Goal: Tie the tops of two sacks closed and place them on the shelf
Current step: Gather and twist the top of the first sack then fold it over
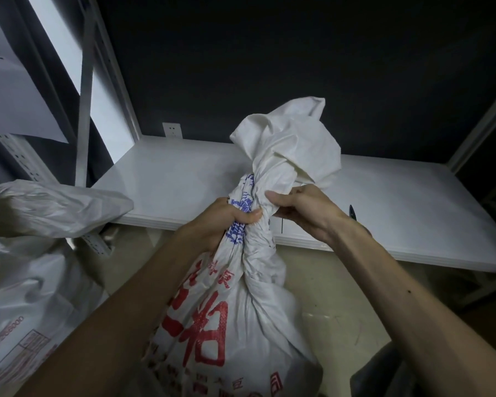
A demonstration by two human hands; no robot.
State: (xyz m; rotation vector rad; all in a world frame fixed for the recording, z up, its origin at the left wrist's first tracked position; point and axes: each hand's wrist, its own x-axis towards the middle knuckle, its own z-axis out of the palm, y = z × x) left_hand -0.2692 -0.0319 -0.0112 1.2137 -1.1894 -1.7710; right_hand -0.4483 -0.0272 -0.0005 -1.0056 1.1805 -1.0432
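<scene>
Nearest, the sack (241,325) fills the lower centre: white woven plastic w/ a slight sheen, bulging, w/ big red characters and small blue print higher up. Its upper part is wrung into a tight rope-like neck, creased lengthwise, roughly upright btwn the two forearms. The left hand (226,222) wraps the neck from the left, fingers curled round it, thumb pressed across the blue print. The right hand (301,210) sits just beside it at approx the same height, its grip pinching a fold of the twisted fabric btwn thumb and curled fingers. Above both grips the loose top flares into a crumpled, floppy plume. The sack stands in front of the shelf edge; its base is out of frame.

To the left is a second sack (26,267), same woven stuff w/ faint red print, top slumped sideways, its tip lying on the shelf's front-left corner.

Behind is the shelf (184,181), a smooth flat white board w/ a pale metal upright (83,110) at the left. A small dark pen-like object (352,214) lies on it near the right wrist. Farther back, a white wall socket (172,130) sits on the dark wall.
</scene>
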